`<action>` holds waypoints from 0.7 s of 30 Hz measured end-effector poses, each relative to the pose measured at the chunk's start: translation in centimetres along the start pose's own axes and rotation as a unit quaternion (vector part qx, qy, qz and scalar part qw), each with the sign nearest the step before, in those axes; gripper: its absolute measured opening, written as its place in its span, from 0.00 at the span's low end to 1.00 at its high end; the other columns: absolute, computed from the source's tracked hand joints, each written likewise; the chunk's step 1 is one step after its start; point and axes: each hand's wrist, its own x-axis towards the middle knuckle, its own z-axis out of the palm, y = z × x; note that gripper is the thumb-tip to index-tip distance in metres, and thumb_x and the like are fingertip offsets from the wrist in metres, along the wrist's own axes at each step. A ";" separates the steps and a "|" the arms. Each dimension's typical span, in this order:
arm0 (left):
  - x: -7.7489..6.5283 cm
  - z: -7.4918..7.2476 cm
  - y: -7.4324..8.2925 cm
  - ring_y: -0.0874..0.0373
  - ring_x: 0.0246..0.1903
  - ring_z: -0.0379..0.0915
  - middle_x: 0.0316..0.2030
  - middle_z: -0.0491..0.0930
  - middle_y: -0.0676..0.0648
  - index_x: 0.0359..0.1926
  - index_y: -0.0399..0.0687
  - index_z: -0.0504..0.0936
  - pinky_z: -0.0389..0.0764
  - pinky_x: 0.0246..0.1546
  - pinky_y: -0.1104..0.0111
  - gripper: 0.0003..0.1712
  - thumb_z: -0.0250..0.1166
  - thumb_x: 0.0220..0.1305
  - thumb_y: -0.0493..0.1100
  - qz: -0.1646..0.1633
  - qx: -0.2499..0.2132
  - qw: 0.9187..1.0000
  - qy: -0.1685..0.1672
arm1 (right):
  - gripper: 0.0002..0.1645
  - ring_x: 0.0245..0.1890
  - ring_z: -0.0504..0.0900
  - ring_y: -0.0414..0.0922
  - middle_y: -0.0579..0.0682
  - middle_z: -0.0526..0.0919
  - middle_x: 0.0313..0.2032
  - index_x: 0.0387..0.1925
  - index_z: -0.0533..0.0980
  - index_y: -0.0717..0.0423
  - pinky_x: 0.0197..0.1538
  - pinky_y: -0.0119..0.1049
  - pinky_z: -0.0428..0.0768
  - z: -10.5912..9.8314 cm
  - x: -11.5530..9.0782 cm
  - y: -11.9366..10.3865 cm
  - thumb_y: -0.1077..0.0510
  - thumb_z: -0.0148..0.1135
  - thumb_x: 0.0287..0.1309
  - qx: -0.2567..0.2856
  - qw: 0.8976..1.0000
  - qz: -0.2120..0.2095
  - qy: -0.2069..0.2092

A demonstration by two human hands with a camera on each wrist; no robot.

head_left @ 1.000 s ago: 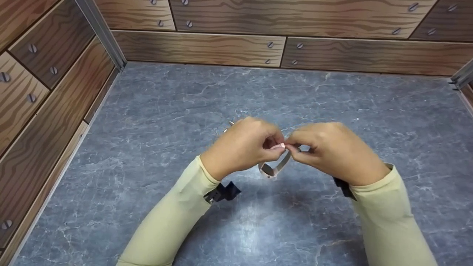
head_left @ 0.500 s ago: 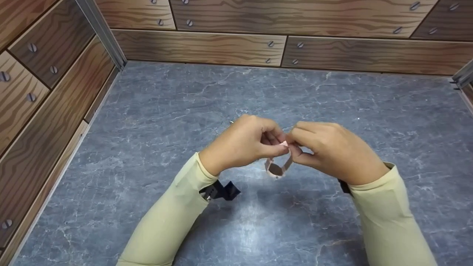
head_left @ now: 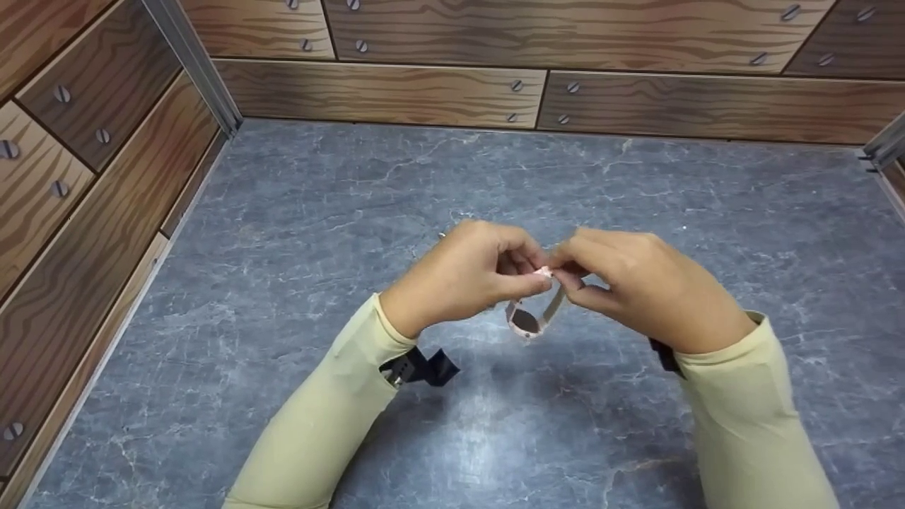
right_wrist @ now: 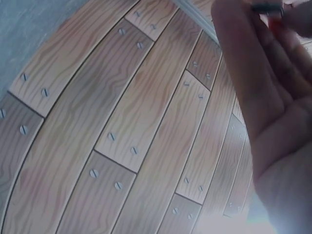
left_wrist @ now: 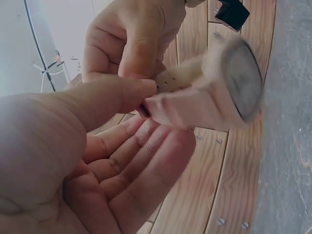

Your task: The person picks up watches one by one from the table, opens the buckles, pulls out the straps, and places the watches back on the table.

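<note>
A wristwatch with a pale pink strap (left_wrist: 180,108) hangs above the table between my hands, its dark round face (head_left: 525,322) lowest. My left hand (head_left: 463,279) pinches one strap end between thumb and fingers. Against it, my right hand (head_left: 636,286) pinches the other end with thumb and forefinger. Small holes show in the strap in the left wrist view, where the watch case (left_wrist: 242,80) is blurred. My fingers hide most of where the ends meet. In the right wrist view my right hand (right_wrist: 273,107) fills the right edge, and little of the watch shows.
A grey-blue marbled tabletop (head_left: 339,184) lies below, with wood-patterned walls (head_left: 396,92) at the back and left. Just behind my left hand a small shiny thing (head_left: 442,235) peeks out, mostly hidden. A black wrist mount (head_left: 431,367) sticks out under my left sleeve.
The watch face has swung slightly right and turned more into view. My left thumb has straightened along the strap end. The right fingers have shifted a little at the strap.
</note>
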 end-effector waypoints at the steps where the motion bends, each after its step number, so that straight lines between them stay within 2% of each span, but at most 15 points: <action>1: 0.0 0.1 0.0 0.65 0.31 0.81 0.32 0.87 0.52 0.43 0.43 0.88 0.83 0.36 0.73 0.07 0.71 0.68 0.42 0.004 0.006 1.000 0.001 | 0.15 0.31 0.82 0.35 0.44 0.83 0.33 0.41 0.81 0.56 0.34 0.28 0.82 -0.1 -0.1 0.0 0.74 0.70 0.54 0.002 1.000 -0.002 -0.006; 3: 0.0 0.2 0.0 0.66 0.31 0.81 0.32 0.86 0.53 0.42 0.44 0.89 0.83 0.35 0.73 0.06 0.70 0.69 0.42 0.010 0.013 1.000 0.002 | 0.16 0.28 0.80 0.35 0.44 0.83 0.34 0.41 0.82 0.56 0.32 0.28 0.80 -0.2 -0.1 0.0 0.74 0.72 0.53 0.000 1.000 -0.008 -0.012; 7: 0.1 0.4 0.0 0.66 0.29 0.79 0.31 0.86 0.53 0.42 0.44 0.89 0.81 0.32 0.74 0.06 0.69 0.70 0.42 0.018 0.016 1.000 -0.005 | 0.16 0.26 0.75 0.34 0.43 0.81 0.32 0.36 0.80 0.55 0.29 0.28 0.76 -0.1 -0.2 -0.1 0.75 0.73 0.50 -0.005 1.000 -0.019 -0.010; 11: 0.1 0.3 0.0 0.66 0.25 0.79 0.29 0.86 0.54 0.44 0.46 0.90 0.79 0.28 0.73 0.08 0.70 0.70 0.43 0.003 0.009 1.000 -0.016 | 0.16 0.25 0.72 0.34 0.42 0.78 0.29 0.32 0.77 0.54 0.28 0.28 0.75 0.2 0.0 -0.1 0.75 0.70 0.50 -0.013 1.000 -0.021 -0.006; 16: 0.1 0.3 0.1 0.64 0.25 0.79 0.28 0.86 0.53 0.42 0.47 0.90 0.79 0.27 0.73 0.06 0.70 0.70 0.43 -0.031 -0.030 0.999 -0.005 | 0.15 0.24 0.70 0.34 0.42 0.75 0.26 0.30 0.75 0.54 0.27 0.27 0.73 0.4 0.1 -0.1 0.76 0.66 0.50 -0.028 0.999 -0.015 0.008; 21: 0.0 0.3 0.4 0.62 0.23 0.78 0.29 0.85 0.50 0.36 0.46 0.86 0.76 0.21 0.72 0.03 0.71 0.68 0.40 -0.055 -0.099 0.993 0.032 | 0.14 0.26 0.75 0.34 0.44 0.75 0.26 0.30 0.74 0.54 0.29 0.28 0.78 0.4 0.2 0.0 0.76 0.62 0.49 -0.045 0.999 -0.004 0.030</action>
